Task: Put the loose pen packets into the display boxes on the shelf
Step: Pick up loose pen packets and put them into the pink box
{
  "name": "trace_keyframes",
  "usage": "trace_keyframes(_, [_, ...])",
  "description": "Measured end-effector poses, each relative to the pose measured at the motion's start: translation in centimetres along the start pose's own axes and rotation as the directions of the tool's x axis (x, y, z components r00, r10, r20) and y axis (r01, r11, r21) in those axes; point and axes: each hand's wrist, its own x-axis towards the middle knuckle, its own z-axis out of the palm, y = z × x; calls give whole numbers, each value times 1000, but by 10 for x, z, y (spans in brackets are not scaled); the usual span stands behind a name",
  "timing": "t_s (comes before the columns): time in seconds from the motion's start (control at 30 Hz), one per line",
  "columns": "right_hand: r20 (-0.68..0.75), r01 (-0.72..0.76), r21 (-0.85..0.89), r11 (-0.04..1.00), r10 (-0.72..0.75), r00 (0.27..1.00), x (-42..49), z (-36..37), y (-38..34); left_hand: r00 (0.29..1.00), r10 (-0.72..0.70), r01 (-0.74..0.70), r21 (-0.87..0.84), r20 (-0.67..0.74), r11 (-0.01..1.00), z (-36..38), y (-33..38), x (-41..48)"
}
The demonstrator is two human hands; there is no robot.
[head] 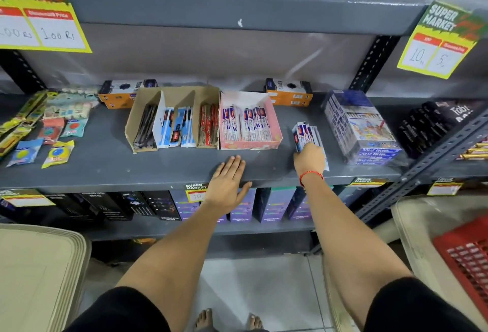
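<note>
On the grey shelf (pixel 105 157) stand a pink display box (pixel 276 126) holding white-and-blue pen packets and, to its left, a brown cardboard box (pixel 133 120) with black, blue and red packets in compartments. A bundle of loose pen packets (pixel 305 133) lies right of the pink box, and my right hand (pixel 309 158) is closed around its near end. My left hand (pixel 228 179) rests flat on the shelf's front edge, fingers apart, holding nothing, just in front of the pink box.
A wrapped stack of colour-pencil boxes (pixel 361 128) stands right of the loose packets. Two orange boxes (pixel 289 92) sit at the back. Small toy packets (pixel 56 153) lie at the left. A red basket (pixel 467 257) and beige trays (pixel 34 278) flank me on the floor.
</note>
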Motion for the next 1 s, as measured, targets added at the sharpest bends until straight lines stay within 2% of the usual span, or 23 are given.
trace_keyframes(0.07, [-28,-104,248,963,115,993,1,-1,7,1000,-3,3,38,9,999,2,-2,2])
trace_keyframes(0.17, [78,-222,596,771,220,972,3,6,16,1000,5,-5,49,10,999,-1,-9,4])
trace_keyframes(0.23, [223,-331,720,610,248,943,1,12,17,1000,-3,2,32,19,999,-5,-14,5])
trace_keyframes(0.3, [292,-377,764,523,241,925,0,16,18,1000,-8,7,14,25,1000,-9,-17,7])
trace_keyframes(0.4, [291,-362,774,519,217,932,0,16,13,999,-15,15,-3,40,1000,-13,-19,8])
trace_keyframes(0.53, [207,-287,790,543,205,957,4,9,-9,997,-46,46,-10,58,999,-20,-27,7])
trace_keyframes(0.67, [154,-191,792,580,113,982,13,2,-51,995,-100,99,-45,-27,994,-34,-45,3])
trace_keyframes(0.83, [156,-63,735,675,-78,985,9,5,-121,980,-175,173,-25,-97,985,-47,-78,-16])
trace_keyframes(1.0, [238,9,752,659,-284,929,-20,31,-184,938,-317,317,-21,-141,948,-54,-110,-37])
